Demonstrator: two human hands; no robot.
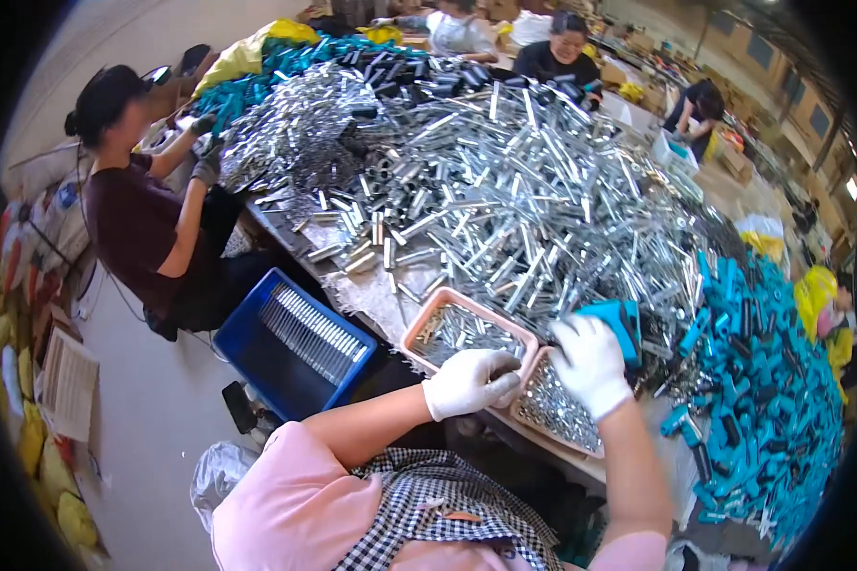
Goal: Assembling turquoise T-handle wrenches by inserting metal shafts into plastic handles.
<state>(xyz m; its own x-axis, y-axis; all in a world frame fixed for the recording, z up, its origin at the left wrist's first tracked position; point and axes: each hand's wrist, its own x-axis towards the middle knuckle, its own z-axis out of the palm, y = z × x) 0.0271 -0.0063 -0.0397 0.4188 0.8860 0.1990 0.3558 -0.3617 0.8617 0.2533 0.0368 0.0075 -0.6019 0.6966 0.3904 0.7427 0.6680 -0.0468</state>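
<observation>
My left hand (473,383), in a white glove, is closed with thumb and fingers curled together beside the near edge of a pink bin (413,335) of small metal parts. Whatever it may hold is too small or hidden to make out. My right hand (588,364), also gloved in white, hangs over a second pink bin (543,426) filled with small shiny metal pieces. Its fingers bend down and away, so their tips are hidden. Right behind that hand is a teal block-shaped object (614,326); I cannot tell whether they touch.
A big heap of metal tubes (533,209) covers the table. Teal plastic handles (771,400) are piled at right. A blue crate (286,354) with rows of metal pieces is at left, near a seated co-worker (143,209) in grey gloves. Other people work at the far side.
</observation>
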